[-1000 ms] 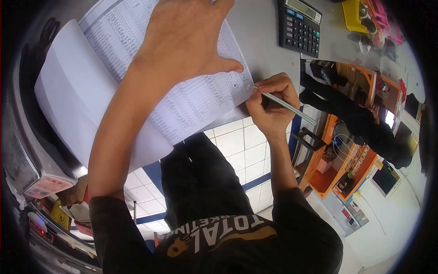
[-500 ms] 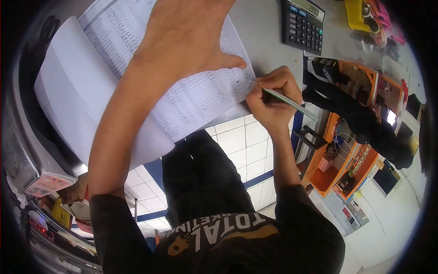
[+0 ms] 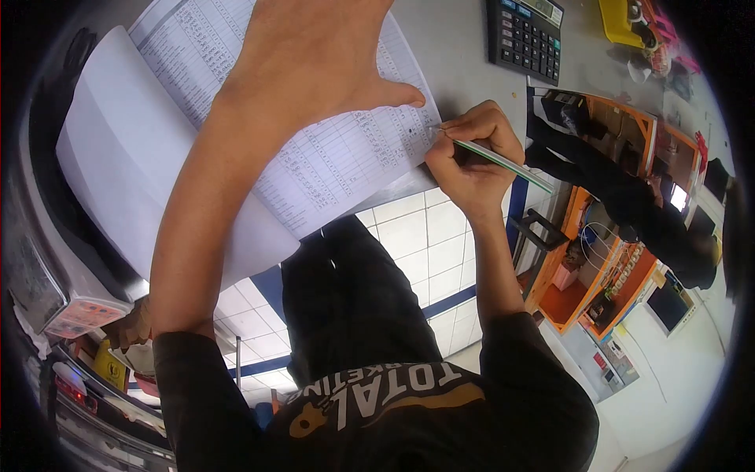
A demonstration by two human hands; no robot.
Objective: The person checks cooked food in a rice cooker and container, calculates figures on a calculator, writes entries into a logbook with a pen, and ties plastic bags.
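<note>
Printed sheets with ruled tables and handwritten entries lie on the grey counter, one page folded back to the left in a white curl. My left hand rests flat across the upper part of the sheet, thumb stretched out to the right; its other fingertips run out of view at the top. In my right hand a slim white and green pen is pinched. Its tip is at the right edge of the sheet, beside the written columns; whether it touches the paper I cannot tell.
A black calculator lies on the counter beyond my right hand. Farther right are a yellow tray and small pink items. A person in dark clothes stands near orange shelving. White floor tiles show below.
The pen has tilted slightly in my right hand, its back end swinging up a little. My left hand stays on the sheet. The whole view has shifted slightly.
</note>
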